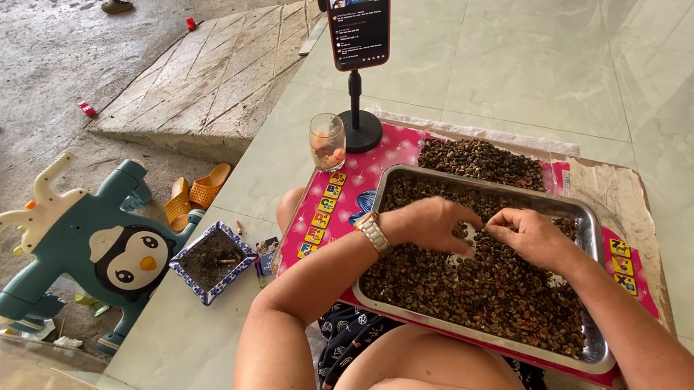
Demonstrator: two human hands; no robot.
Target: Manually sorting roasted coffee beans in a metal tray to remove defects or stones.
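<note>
We see a metal tray [589, 222] resting on a pink mat [378, 162], and the tray is full of small dark brown seeds [492, 291]. Both hands are inside the tray, near its middle. The left hand [433, 225] lies palm down on the seeds with the fingers bent and pressed among them; it wears a metal wristwatch [374, 233]. The right hand [533, 236] is just beside it, with the fingertips pinched together over the seeds; we cannot tell if a seed is held between them. The two hands are almost touching.

Behind the tray, a second heap of dark seeds [479, 161] lies directly on the mat. Along the left edge of the mat there is a row of small yellow squares with coloured pictures [321, 214], and a similar row is at the right edge [622, 263]. A drinking glass [327, 141] stands at the far left corner of the mat, and beside it a black stand [360, 126] holds a red phone [359, 11] upright with its screen lit. On the tiled floor, left of the mat, is a square blue and white dish [211, 262] with dark contents. Further left lies a teal ride-on toy with a penguin face [106, 244], and an orange pair of sandals [194, 193].
</note>
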